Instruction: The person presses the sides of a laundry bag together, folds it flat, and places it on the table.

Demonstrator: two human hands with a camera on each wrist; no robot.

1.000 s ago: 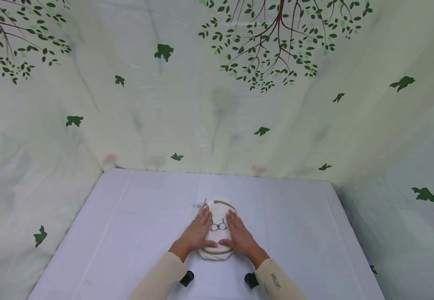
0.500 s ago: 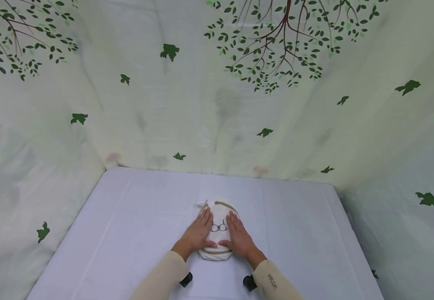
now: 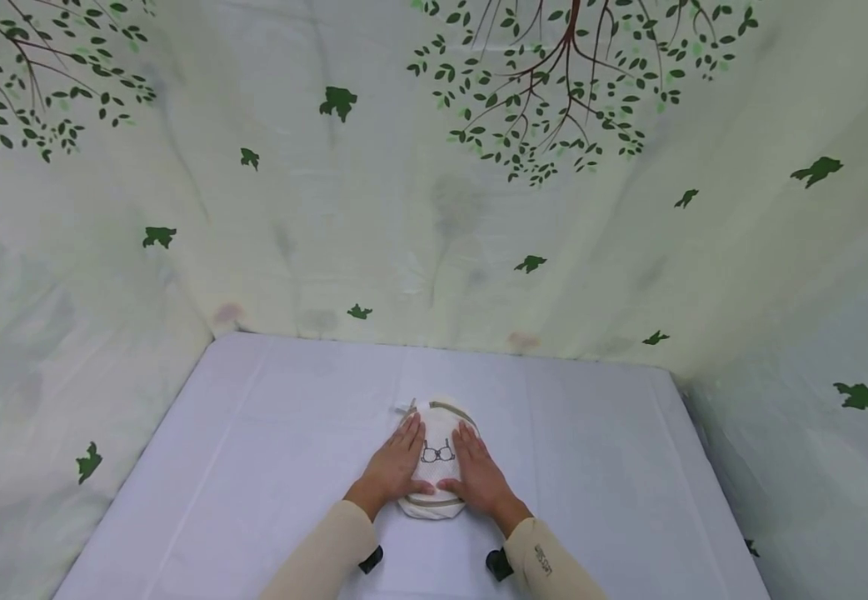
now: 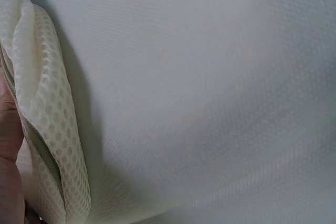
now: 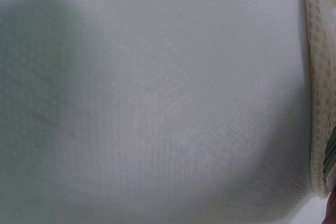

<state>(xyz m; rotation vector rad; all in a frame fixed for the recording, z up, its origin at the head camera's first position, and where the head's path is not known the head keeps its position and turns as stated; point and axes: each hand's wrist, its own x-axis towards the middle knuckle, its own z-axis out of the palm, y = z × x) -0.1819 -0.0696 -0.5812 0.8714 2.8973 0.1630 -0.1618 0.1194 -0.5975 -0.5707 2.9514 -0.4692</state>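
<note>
A white mesh zip pouch (image 3: 436, 475), printed with a pair of black-outlined glasses, lies flat at the table's middle. On its left side rests my left hand (image 3: 396, 467), fingers straight and together, pointing away from me. My right hand (image 3: 481, 479) lies in the same way on the right side. Both thumbs point inward across the near part, their tips almost meeting. A tan zip (image 3: 451, 409) curves round the far edge. In the left wrist view, the pouch's honeycomb mesh (image 4: 58, 114) rises beside part of the hand (image 4: 9, 150). The right wrist view catches only the mesh edge (image 5: 318, 77).
A white cloth (image 3: 284, 417) covers the table. Pale hangings (image 3: 374, 217) printed with branches and green birds enclose the back and sides. Black devices (image 3: 499, 565) sit under both wrists near the sleeves.
The head view has shifted slightly between the first frame and the later ones. Both hands stay in place on the pouch, which keeps its shape and position.
</note>
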